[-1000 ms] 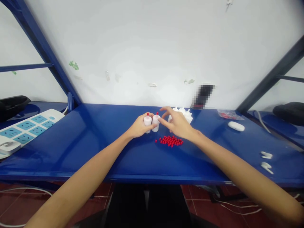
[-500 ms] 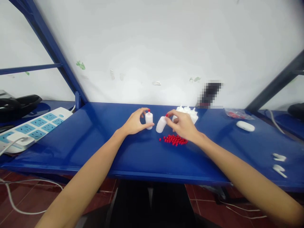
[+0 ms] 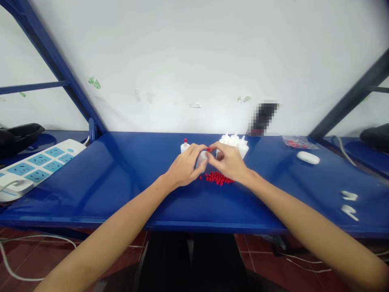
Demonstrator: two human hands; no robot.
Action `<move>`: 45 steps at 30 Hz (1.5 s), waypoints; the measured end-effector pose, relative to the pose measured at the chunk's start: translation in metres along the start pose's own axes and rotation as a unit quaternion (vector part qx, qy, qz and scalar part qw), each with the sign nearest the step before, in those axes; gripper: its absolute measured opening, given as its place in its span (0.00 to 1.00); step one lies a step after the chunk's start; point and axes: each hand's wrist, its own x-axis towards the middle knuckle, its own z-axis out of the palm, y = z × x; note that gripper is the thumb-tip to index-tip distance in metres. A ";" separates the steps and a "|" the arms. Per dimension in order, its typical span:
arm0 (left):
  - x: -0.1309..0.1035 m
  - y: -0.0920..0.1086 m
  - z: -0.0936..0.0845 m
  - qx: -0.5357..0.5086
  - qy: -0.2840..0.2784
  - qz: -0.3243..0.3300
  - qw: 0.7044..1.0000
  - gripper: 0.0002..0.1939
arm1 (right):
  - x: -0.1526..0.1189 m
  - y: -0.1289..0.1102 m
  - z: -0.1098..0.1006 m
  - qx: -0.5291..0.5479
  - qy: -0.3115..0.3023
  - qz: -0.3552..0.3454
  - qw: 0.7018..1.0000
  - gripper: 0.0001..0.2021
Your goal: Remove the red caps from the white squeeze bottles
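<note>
My left hand (image 3: 186,165) is closed around a small white squeeze bottle (image 3: 202,159), which leans to the right above the blue table. Between the thumb and forefinger of my right hand (image 3: 228,161) is a red cap (image 3: 208,149), held at the top of that bottle. Whether the cap sits on the nozzle cannot be made out. Behind my left hand stands another white bottle (image 3: 184,147) with a red cap on its tip, partly hidden. Loose red caps (image 3: 219,178) lie in a pile below my right hand. Several white bottles with bare nozzles (image 3: 235,142) stand behind it.
The blue table (image 3: 127,190) meets a white wall at the back. A white power strip (image 3: 45,160) lies at the left. Toward the right are a clear bag with red pieces (image 3: 299,142), a white earbud case (image 3: 308,157) and two white earbuds (image 3: 349,205).
My left hand has let go of the capped bottle, moved right and taken hold of the leaning bottle. My right hand has brought the red cap to that bottle's top. The view has shifted slightly.
</note>
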 end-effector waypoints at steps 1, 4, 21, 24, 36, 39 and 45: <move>0.000 -0.001 0.002 -0.013 -0.006 -0.015 1.000 0.17 | -0.001 0.000 0.000 -0.002 0.001 -0.003 1.000 0.09; -0.002 -0.004 0.004 -0.074 -0.029 -0.061 0.995 0.18 | -0.002 0.000 0.000 -0.001 0.000 -0.005 1.000 0.08; -0.002 -0.006 0.004 -0.179 -0.058 -0.031 0.982 0.18 | -0.002 -0.004 -0.012 -0.111 -0.024 -0.157 0.981 0.08; -0.001 -0.002 0.000 -0.156 -0.064 -0.039 0.985 0.16 | -0.002 -0.006 -0.014 -0.095 -0.041 -0.177 0.979 0.08; -0.001 -0.005 -0.004 0.056 -0.020 0.070 0.996 0.09 | -0.005 -0.017 -0.010 0.108 -0.077 -0.113 0.985 0.13; -0.002 -0.006 -0.006 0.142 0.009 0.103 0.984 0.11 | -0.005 -0.009 -0.012 0.165 -0.064 -0.062 0.982 0.16; 0.001 0.003 -0.017 0.052 -0.105 0.023 0.993 0.13 | 0.001 0.006 -0.040 0.111 -0.126 -0.049 0.985 0.13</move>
